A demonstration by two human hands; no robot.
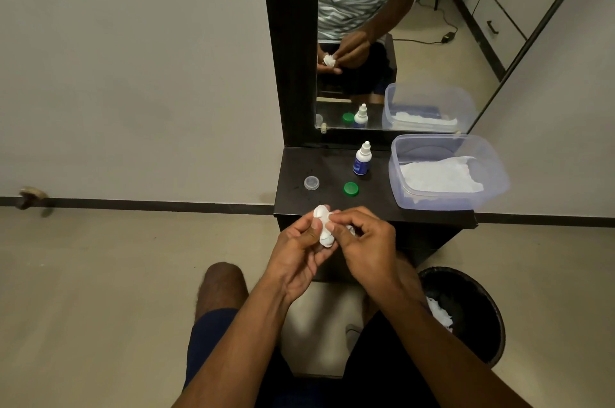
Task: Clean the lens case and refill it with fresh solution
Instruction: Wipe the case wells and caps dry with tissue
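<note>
My left hand (299,248) grips a white lens case (323,224) upright in front of the black shelf's near edge. My right hand (361,238) pinches a small piece of white tissue (350,230) against the case's side; most of the tissue is hidden by my fingers. On the shelf (319,168) lie a clear cap (311,183) at the left and a green cap (351,189) near the middle. A small white solution bottle (362,159) with a blue label stands upright behind the green cap.
A clear plastic tub (449,171) holding white tissues sits at the shelf's right end. A mirror (382,41) rises behind the shelf. A black bin (466,311) with used tissue stands on the floor at the right, beside my knee.
</note>
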